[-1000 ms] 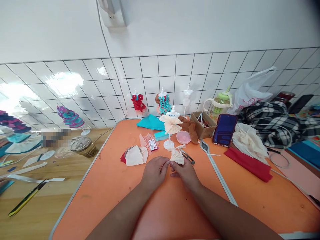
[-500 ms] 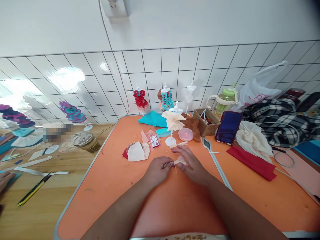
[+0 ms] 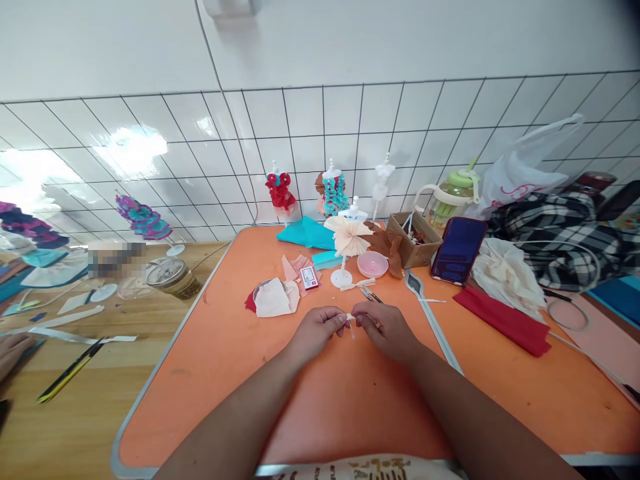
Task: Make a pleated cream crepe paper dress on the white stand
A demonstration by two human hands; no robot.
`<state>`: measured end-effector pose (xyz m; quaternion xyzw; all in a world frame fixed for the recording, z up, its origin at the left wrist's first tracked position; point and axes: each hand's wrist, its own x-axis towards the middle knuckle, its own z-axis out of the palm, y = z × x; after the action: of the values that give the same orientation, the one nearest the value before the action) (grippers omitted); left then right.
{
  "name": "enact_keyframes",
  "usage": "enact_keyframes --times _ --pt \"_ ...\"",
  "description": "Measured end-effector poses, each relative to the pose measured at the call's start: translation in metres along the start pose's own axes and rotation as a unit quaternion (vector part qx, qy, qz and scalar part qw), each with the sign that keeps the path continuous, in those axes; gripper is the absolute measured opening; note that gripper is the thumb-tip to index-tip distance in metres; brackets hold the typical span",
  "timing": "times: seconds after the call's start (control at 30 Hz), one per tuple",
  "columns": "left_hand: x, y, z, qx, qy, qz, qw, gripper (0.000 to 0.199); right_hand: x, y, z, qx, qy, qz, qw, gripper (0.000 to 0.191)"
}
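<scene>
Above the orange table (image 3: 320, 427) my left hand (image 3: 320, 331) and my right hand (image 3: 384, 328) meet fingertip to fingertip. Both are closed in a pinch on a small strip of cream fabric (image 3: 351, 317), mostly hidden by the fingers. A pale thread (image 3: 353, 331) dangles below it. Just beyond my right hand lie small scissors (image 3: 371, 295) and a narrow cream fabric strip (image 3: 358, 286). Behind them a small white mannequin (image 3: 342, 277) on a round base wears a fanned cream pleated fabric (image 3: 351, 238).
Left of my hands are white cloth (image 3: 273, 298) and a small red-and-white box (image 3: 309, 277). A pink bowl (image 3: 373, 265), cardboard box (image 3: 415, 250), phone (image 3: 459, 251) and red cloth (image 3: 505, 321) stand or lie rightward. A person's hand (image 3: 14, 350) rests near a utility knife (image 3: 70, 371).
My right hand has gone from spread fingers to a pinch on the cream fabric, close to my left hand. The scissors behind it now show. The view has shifted slightly.
</scene>
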<state>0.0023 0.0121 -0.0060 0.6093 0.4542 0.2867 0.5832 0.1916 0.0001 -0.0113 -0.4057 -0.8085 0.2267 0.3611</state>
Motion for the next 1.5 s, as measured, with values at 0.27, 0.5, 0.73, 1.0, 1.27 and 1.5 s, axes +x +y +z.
enact_keyframes --times 0.27,0.5,0.73,1.0,1.27,1.5 --pt "-0.002 0.001 0.002 -0.009 -0.003 -0.002 1.0 0.031 0.0 0.001 -0.002 -0.035 -0.008 -0.018 0.999 0.021" --pt "-0.006 0.011 0.002 0.191 0.042 0.085 0.977 0.031 0.001 0.001 -0.003 -0.034 -0.012 0.02 0.999 0.022" --pt "-0.006 0.011 0.001 0.233 0.046 0.097 0.967 0.034 0.001 0.001 -0.002 -0.031 -0.01 -0.002 0.999 0.023" --pt "-0.009 0.006 0.004 0.432 0.094 0.205 0.873 0.03 0.002 0.002 -0.004 -0.016 -0.011 0.009 1.0 0.023" --pt "-0.015 0.005 0.001 0.502 0.123 0.264 0.814 0.025 0.001 0.0 0.005 0.221 0.019 0.166 0.961 0.016" --pt "-0.009 0.008 -0.003 0.23 0.249 0.12 0.933 0.023 0.008 -0.005 0.018 0.58 -0.04 0.275 0.766 0.043"
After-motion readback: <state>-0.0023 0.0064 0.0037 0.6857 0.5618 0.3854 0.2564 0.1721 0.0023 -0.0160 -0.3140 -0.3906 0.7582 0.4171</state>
